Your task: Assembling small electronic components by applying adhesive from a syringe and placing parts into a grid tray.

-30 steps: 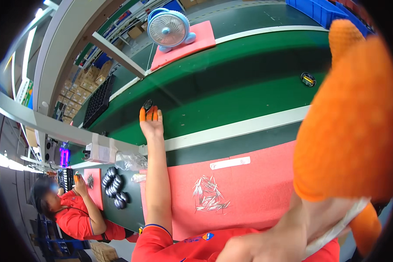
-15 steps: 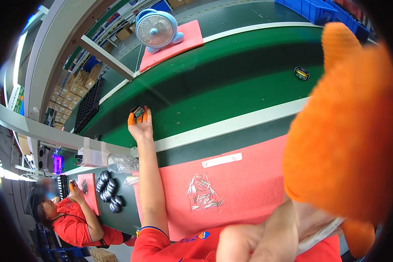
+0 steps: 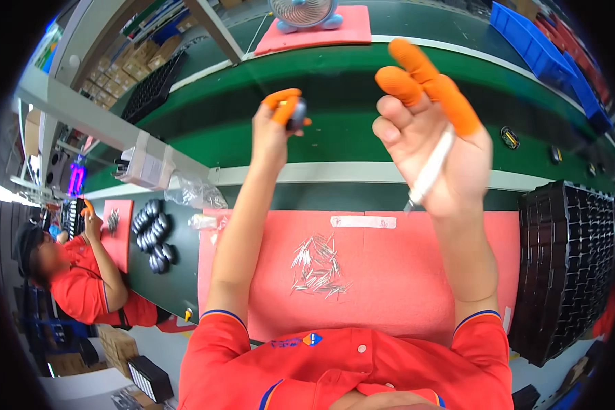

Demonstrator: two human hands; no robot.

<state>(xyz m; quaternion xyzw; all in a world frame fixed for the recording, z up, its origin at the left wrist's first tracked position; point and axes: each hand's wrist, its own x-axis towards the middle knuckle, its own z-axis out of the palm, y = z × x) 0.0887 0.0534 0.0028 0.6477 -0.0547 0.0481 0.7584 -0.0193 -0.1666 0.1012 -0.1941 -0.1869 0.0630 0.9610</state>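
Observation:
My left hand (image 3: 272, 133) is over the green conveyor belt (image 3: 348, 130), orange finger covers on its fingertips. Its fingers are closed round a small dark rounded part (image 3: 296, 115), partly hidden and blurred. To its right, my right hand (image 3: 441, 147) is raised with its palm showing, and orange covers sit on several of its fingers. A white pen-like tool (image 3: 434, 164) with a dark tip lies across that palm, held at the thumb side while the covered fingers point up. Below both hands, a pile of thin silvery pins (image 3: 318, 270) lies on the pink mat (image 3: 389, 273).
More small dark parts (image 3: 510, 137) sit on the belt at right. Stacked black trays (image 3: 560, 266) stand right of the mat. A blue fan (image 3: 304, 12) is beyond the belt. At left are a metal post (image 3: 212, 27), black rounded parts (image 3: 154, 232) and a co-worker (image 3: 82, 280).
My right hand has gone from close in front of the camera to above the belt, still with the white tool. My left hand keeps its part, now turned differently. The whole view has shifted.

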